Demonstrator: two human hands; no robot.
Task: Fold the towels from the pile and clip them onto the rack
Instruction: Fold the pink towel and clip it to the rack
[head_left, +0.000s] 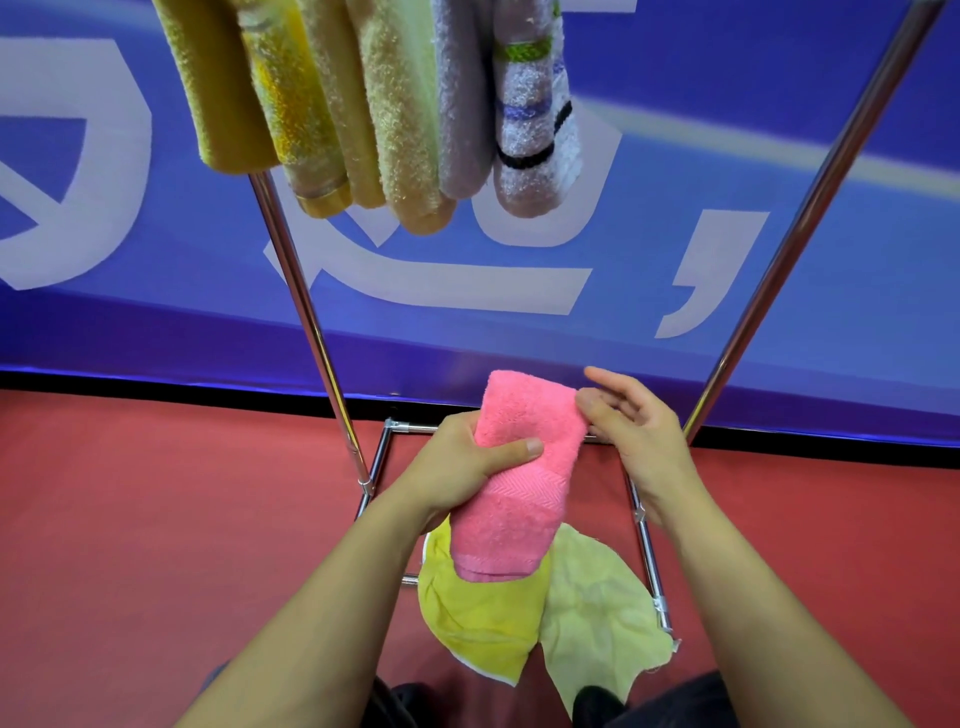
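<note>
A folded pink towel (519, 478) hangs in front of me, gripped at its middle by my left hand (467, 462), thumb across the front. My right hand (631, 421) is at the towel's upper right edge, thumb touching it and fingers spread and relaxed. Below on the floor lie a yellow towel (480, 618) and a pale green towel (597, 613), the pile. Several folded towels (374, 104) in yellow, cream, grey and a striped white one hang from the top of the metal rack (306, 312).
The rack's chrome legs (789, 234) slant down either side of my hands to a base frame (649, 566) on the red floor (156, 519). A blue banner with white lettering (675, 208) stands behind. My dark shoes (597, 701) show at the bottom.
</note>
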